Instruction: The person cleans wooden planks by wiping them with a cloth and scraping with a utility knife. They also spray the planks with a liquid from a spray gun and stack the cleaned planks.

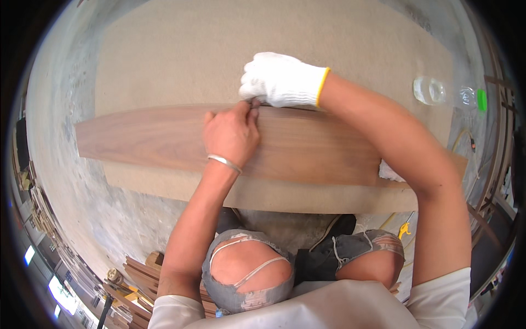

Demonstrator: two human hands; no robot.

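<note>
A long brown wood-grain board (pixel 318 145) lies crosswise in front of me on a larger tan sheet (pixel 263 33). My left hand (pixel 233 131), bare and with a silver bangle at the wrist, rests over the board. Its fingers are pinched together at the board's far edge. My right hand (pixel 282 79) wears a white knit glove with a yellow cuff and is curled closed just beyond that edge, close to the left fingertips. Something small and dark shows between the two hands, too little of it to name.
At the right lie a clear plastic container (pixel 429 90) and a clear bottle with a green cap (pixel 472 98). A white crumpled piece (pixel 390 171) sits by the board's right end. Near my knees is a yellow air gun (pixel 404 229). Wood strips (pixel 142 279) are stacked at lower left.
</note>
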